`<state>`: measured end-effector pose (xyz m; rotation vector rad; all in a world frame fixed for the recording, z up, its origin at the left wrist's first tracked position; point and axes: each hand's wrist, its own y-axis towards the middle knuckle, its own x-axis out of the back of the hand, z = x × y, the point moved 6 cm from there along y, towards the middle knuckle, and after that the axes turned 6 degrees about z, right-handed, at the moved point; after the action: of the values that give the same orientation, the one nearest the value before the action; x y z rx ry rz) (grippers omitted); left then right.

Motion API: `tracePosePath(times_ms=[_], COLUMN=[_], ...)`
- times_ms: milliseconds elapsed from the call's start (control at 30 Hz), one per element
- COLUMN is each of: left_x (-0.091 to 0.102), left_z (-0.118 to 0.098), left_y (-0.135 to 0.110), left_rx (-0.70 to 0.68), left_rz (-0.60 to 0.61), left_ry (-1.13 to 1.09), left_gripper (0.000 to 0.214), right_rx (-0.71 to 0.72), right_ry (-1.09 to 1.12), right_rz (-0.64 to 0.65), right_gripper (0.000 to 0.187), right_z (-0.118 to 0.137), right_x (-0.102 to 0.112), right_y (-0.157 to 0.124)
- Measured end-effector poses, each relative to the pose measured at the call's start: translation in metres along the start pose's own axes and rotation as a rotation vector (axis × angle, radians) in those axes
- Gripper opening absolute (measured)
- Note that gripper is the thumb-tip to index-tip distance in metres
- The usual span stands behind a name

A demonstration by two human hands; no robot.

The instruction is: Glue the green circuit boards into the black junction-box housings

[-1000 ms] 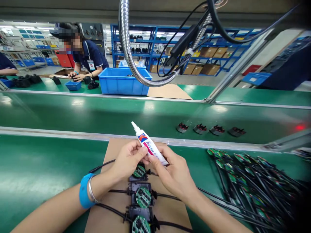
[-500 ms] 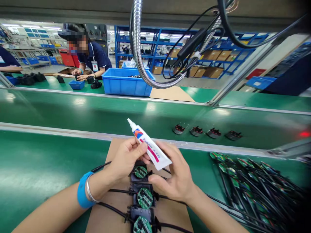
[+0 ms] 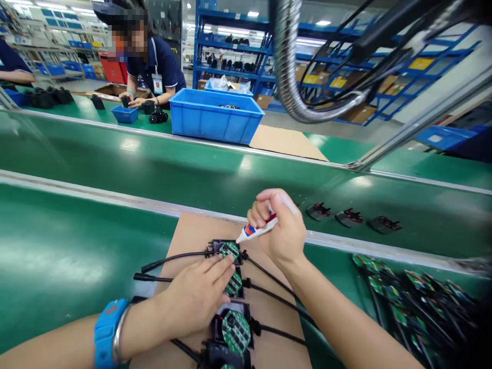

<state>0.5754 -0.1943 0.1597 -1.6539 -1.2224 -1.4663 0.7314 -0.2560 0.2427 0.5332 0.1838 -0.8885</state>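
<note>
My right hand [image 3: 282, 225] is wrapped round a white glue tube [image 3: 251, 230] with orange, blue and red print. The tube slants down to the left, its nozzle at the upper edge of the farthest black housing; whether it touches I cannot tell. A round green circuit board [image 3: 229, 250] sits in that housing. My left hand [image 3: 200, 289] lies flat with fingers stretched out, fingertips at this board's lower edge, partly covering the second board [image 3: 233, 283]. Nearer to me, a third board [image 3: 236, 330] rests in its own black housing, cables leaving the sides.
Cardboard [image 3: 277, 353] lies under the row of housings. At right is a heap of cabled circuit boards [image 3: 407, 292]. Several motor-like parts [image 3: 349, 217] sit on the green strip beyond the rail. A metal conduit [image 3: 288, 61] hangs overhead. A co-worker [image 3: 154, 66] stands behind a blue bin [image 3: 215, 118].
The tube has gone from both hands into my right hand alone, nozzle now pointing down at the farthest housing. My left hand has let go and come down onto the boards.
</note>
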Motion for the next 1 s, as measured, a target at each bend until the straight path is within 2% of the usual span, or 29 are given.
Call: tracePosePath(times_ms=[133, 367, 667, 1000], left_x=[-0.006, -0.005, 0.001, 0.0], left_z=[-0.003, -0.003, -0.004, -0.003], left_y=[-0.002, -0.003, -0.003, -0.001], left_rx=[0.007, 0.025, 0.021, 0.02], left_rz=[0.015, -0.026, -0.069, -0.058], left_ry=[0.042, 0.046, 0.035, 0.013], left_gripper=[0.048, 0.047, 0.046, 0.046], right_rx=[-0.144, -0.223, -0.196, -0.162], right_ry=[0.114, 0.011, -0.079, -0.129], right_rz=[0.083, 0.225, 0.286, 0.284], right_gripper=[0.033, 0.038, 0.038, 0.037], right_z=[-0.028, -0.049, -0.049, -0.04], right_x=[-0.014, -0.038, -0.044, -0.038], right_y=[0.002, 0.001, -0.005, -0.01])
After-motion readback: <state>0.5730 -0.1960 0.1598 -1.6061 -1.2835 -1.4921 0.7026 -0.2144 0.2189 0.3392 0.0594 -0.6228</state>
